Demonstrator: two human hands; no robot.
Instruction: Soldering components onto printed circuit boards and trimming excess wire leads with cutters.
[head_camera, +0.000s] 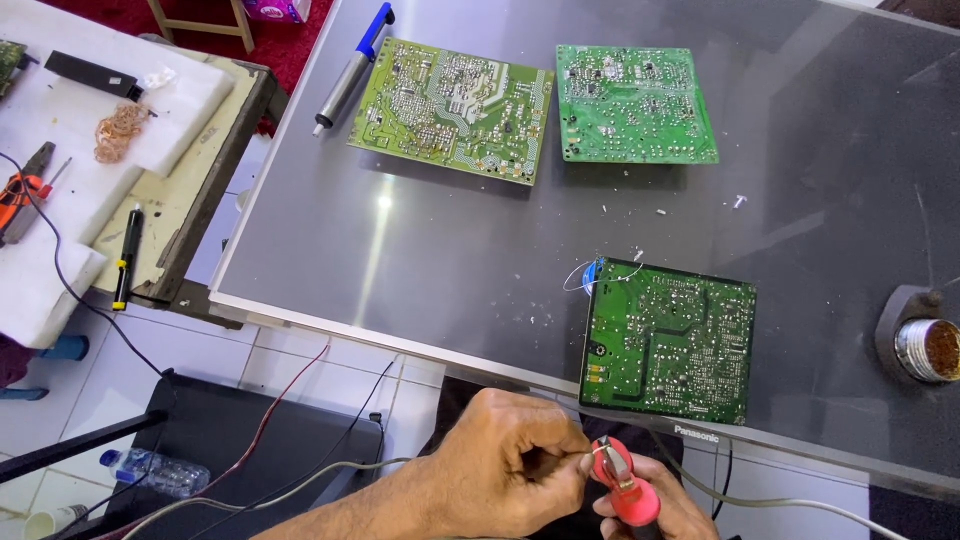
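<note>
While the left hand (510, 465) pinches a thin wire end against the tip of the red-handled tool (625, 485), the right hand (655, 510) is closed around that tool's handle from below. Just above both hands, at the worktop's (400, 250) near edge, lies a dark green circuit board (668, 340). Two lighter boards (452, 108) (634, 103) lie well beyond it, with a blue-tipped desoldering pump (352, 68) to their left.
</note>
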